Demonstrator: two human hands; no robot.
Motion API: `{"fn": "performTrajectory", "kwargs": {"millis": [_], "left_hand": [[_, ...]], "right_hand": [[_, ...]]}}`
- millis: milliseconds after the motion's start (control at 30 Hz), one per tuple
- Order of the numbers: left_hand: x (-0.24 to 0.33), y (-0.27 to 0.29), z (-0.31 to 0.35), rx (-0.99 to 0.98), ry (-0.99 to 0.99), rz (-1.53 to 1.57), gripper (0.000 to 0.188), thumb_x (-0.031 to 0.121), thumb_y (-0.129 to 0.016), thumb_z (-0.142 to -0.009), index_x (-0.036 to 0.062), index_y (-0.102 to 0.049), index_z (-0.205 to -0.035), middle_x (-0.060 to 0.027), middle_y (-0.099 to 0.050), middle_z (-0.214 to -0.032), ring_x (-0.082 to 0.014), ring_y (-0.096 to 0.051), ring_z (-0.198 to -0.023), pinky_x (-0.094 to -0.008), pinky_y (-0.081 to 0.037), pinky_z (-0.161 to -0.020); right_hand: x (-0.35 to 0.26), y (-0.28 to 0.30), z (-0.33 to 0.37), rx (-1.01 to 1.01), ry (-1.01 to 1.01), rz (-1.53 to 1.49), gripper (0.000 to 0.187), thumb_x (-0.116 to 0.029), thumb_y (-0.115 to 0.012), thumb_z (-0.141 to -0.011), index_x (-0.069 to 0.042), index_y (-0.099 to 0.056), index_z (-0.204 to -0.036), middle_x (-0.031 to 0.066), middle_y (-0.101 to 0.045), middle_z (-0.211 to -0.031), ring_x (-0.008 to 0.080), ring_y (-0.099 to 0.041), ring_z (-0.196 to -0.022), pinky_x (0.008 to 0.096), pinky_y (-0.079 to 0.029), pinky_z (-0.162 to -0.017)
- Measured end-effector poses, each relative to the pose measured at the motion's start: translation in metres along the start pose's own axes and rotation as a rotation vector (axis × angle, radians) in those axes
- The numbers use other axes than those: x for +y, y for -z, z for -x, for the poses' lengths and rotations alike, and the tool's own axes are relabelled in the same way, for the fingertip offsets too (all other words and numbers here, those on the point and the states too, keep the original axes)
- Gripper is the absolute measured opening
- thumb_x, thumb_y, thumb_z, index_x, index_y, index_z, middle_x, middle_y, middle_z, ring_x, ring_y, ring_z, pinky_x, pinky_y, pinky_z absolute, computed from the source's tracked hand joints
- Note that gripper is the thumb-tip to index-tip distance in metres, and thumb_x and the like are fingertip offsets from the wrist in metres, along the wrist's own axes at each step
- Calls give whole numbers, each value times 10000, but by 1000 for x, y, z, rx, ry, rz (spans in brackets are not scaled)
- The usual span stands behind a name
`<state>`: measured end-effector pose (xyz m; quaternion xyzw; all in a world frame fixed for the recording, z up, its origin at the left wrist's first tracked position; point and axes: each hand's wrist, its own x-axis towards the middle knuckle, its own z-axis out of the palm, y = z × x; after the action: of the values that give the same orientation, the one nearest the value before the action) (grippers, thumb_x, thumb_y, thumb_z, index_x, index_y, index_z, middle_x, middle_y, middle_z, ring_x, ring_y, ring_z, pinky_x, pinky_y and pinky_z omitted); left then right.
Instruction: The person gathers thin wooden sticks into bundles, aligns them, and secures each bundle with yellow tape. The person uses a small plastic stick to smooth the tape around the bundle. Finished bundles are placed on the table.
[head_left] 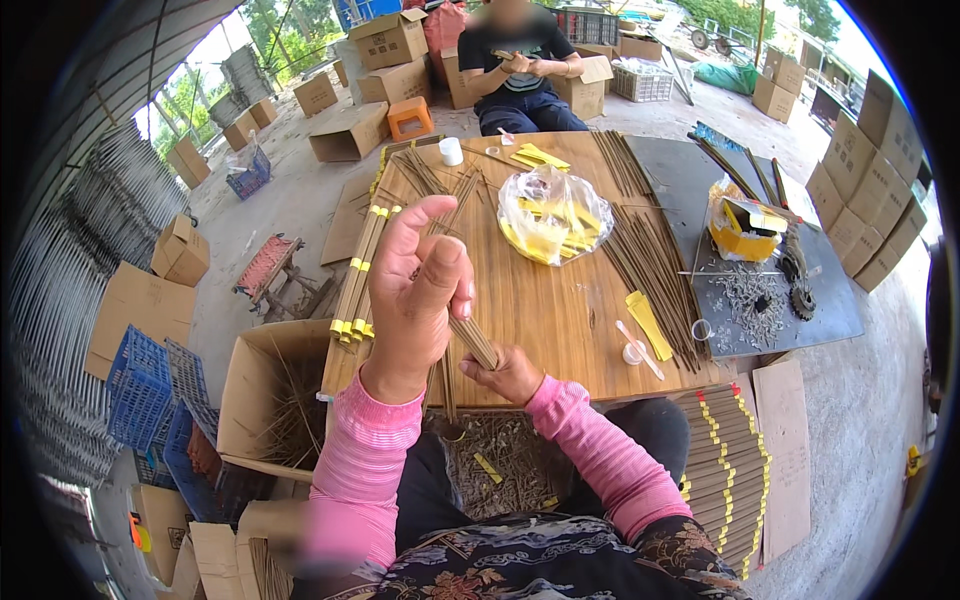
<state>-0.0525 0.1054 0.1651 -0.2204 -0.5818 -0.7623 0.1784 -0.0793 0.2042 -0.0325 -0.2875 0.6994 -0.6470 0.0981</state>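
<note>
Over the table's near edge [560, 385], both hands [425, 290] [510, 375] grip one stick bundle [472, 340].

A thin bundle of brown sticks [470, 335] slants above the table edge, gripped at both ends.

Two hands [425, 300], one plastic bag [552, 213], one wooden table [560, 300], two people.
</note>
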Motion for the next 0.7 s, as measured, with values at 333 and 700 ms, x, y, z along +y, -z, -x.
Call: {"fn": "performTrajectory", "kwargs": {"millis": [333,700], "left_hand": [[-33,8,42,228,385,184,274,284,-656,-788,76,-484,-835,13,-471,-581,-65,-433,-448,-200,-373,-408],[-17,14,38,252,464,344,272,309,-601,-825,137,-448,-679,30,-418,-522,-64,-376,-386,-207,-317,-362]], "right_hand": [[-87,1,21,-188,-153,-230,214,-211,-634,-804,-27,-536,-756,4,-489,-557,79,-447,-479,247,-389,-441],[-104,-2,50,-291,-352,-369,212,-227,-598,-831,-38,-510,-796,-3,-485,-559,62,-435,-450,216,-360,-409]]}}
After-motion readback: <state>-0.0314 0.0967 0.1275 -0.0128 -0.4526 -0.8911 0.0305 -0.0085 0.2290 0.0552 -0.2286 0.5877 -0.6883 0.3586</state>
